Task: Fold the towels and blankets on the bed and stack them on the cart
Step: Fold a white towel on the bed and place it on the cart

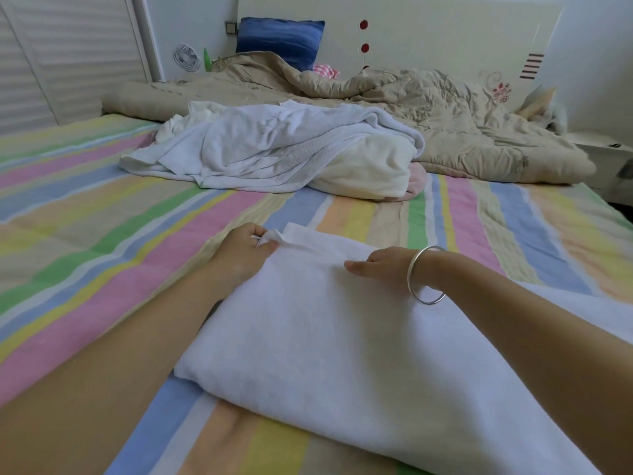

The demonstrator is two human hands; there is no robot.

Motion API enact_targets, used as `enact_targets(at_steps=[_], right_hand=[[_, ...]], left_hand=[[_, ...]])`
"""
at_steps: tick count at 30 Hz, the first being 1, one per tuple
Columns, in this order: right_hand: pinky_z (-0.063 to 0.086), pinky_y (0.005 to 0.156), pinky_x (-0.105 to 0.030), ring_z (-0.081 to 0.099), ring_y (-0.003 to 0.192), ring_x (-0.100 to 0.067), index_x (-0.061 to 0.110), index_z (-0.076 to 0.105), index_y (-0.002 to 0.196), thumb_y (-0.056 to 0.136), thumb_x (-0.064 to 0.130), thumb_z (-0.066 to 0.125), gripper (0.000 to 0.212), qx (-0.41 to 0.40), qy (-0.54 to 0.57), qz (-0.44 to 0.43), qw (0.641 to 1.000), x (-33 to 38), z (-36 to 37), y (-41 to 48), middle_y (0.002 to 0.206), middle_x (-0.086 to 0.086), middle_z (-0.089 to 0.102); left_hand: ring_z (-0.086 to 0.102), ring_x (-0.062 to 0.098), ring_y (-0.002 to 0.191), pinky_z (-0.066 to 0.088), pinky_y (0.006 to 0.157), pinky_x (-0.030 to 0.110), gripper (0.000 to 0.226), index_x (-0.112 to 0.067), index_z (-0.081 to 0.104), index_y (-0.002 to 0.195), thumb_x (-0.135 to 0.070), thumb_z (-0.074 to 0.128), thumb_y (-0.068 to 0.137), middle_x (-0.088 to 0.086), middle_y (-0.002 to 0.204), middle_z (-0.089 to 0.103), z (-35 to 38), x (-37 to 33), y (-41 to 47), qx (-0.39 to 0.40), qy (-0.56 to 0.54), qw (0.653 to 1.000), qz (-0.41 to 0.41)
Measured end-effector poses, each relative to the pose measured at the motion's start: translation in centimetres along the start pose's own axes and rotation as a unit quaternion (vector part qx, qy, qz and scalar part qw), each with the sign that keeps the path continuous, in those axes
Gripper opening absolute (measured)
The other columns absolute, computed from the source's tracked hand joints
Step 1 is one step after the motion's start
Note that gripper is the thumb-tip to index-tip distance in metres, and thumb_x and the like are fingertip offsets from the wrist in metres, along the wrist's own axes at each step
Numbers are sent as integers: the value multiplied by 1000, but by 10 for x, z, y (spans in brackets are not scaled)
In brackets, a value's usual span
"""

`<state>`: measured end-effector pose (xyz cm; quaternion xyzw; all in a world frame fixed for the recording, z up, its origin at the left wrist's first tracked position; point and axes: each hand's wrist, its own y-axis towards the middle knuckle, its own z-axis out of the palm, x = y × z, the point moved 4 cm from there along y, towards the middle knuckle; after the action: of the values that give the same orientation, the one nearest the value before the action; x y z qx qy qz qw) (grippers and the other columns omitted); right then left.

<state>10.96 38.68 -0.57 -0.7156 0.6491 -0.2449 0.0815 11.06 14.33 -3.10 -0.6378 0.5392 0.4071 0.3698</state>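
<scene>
— Striped bed (102, 207), seen across its width. What are the hands doing?
— Left hand (245, 250) pinches the far corner of the folded towel (325, 344), fingers curled. Right hand (380, 267), bangle (426, 275) on its wrist, pinches the same far edge, thumb pointing left.
— And beyond them?
— Towel lies flat on the bed, nearest. Farther off sits a rumpled white pile (274, 149); behind it a tan quilt (445, 108) and blue pillow (279, 39).
</scene>
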Motion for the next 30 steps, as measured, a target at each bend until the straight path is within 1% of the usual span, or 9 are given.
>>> enact_targets(at_steps=[4, 6, 9, 12, 14, 17, 21, 27, 30], right_hand=[[48, 77, -26, 61, 93, -19, 18, 68, 98, 91, 40, 58, 25, -102, 100, -40, 989, -11, -19, 3, 97, 1, 64], [44, 68, -25, 58, 81, -16, 23, 65, 89, 89, 33, 63, 10, -184, 140, -70, 970, -17, -13, 2, 83, 5, 61], [46, 80, -30, 59, 95, -19, 26, 61, 93, 89, 38, 62, 13, -251, 42, -103, 962, -21, 18, 7, 96, 4, 63], [43, 92, -34, 50, 112, -20, 23, 56, 120, 91, 43, 58, 36, -294, 15, -143, 945, -17, 13, -10, 119, 1, 56], [37, 102, -36, 41, 127, -22, 25, 47, 134, 95, 46, 49, 44, -291, -17, -121, 949, -15, 7, -34, 136, 0, 48], [12, 118, -43, 8, 147, -21, 30, 22, 150, 97, 58, 22, 60, -190, -66, -70, 977, -29, 45, -76, 160, 1, 11], [-11, 117, -48, -20, 145, -12, 40, -11, 150, 42, 82, -39, 119, -140, -105, -34, 984, -92, 86, -121, 158, 13, -20], [-9, 118, -40, -11, 147, -9, 42, -5, 150, 38, 86, -38, 125, -162, -117, 155, 967, -290, 64, -181, 159, 15, -12], [-9, 118, -45, -11, 147, -11, 40, -2, 152, 79, 78, -6, 82, -163, -94, 186, 964, -343, 56, -203, 160, 11, -11]], left_hand=[[62, 20, 82, 48, 73, 31, 4, -18, 61, 100, -19, 58, 97, 6, 92, 69, 0, 3, 0, 25, -53, 998, 15], [62, 22, 84, 47, 71, 32, 13, -17, 60, 105, -25, 58, 96, 2, 88, 68, 0, 10, 0, -2, 78, 996, 48], [60, 28, 102, 46, 75, 38, 38, -18, 47, 125, -35, 59, 94, 2, 111, 60, 12, 5, -7, -74, 418, 900, 97], [54, 32, 111, 43, 83, 42, 52, -12, 43, 136, -17, 63, 88, 10, 131, 50, 23, -14, -24, -157, 532, 816, 164], [50, 33, 119, 37, 94, 42, 55, -10, 47, 137, -5, 60, 84, 11, 141, 46, 36, -27, -43, -166, 490, 830, 207], [22, 18, 145, 14, 115, 34, 52, -21, 35, 147, -21, 41, 95, 0, 159, 23, 88, -44, -87, -41, 409, 886, 216], [-4, 9, 149, -3, 121, 42, 78, -30, 7, 155, -53, -10, 83, -9, 163, 1, 145, -19, -125, 74, 468, 857, 205], [-2, 10, 150, -1, 120, 49, 75, -32, 3, 156, -57, -7, 86, -10, 163, -1, 151, -15, -121, 69, 539, 828, 139], [4, 19, 150, 2, 120, 48, 58, -22, 7, 156, -38, 18, 101, 1, 164, 4, 169, -42, -136, 53, 547, 831, 89]])
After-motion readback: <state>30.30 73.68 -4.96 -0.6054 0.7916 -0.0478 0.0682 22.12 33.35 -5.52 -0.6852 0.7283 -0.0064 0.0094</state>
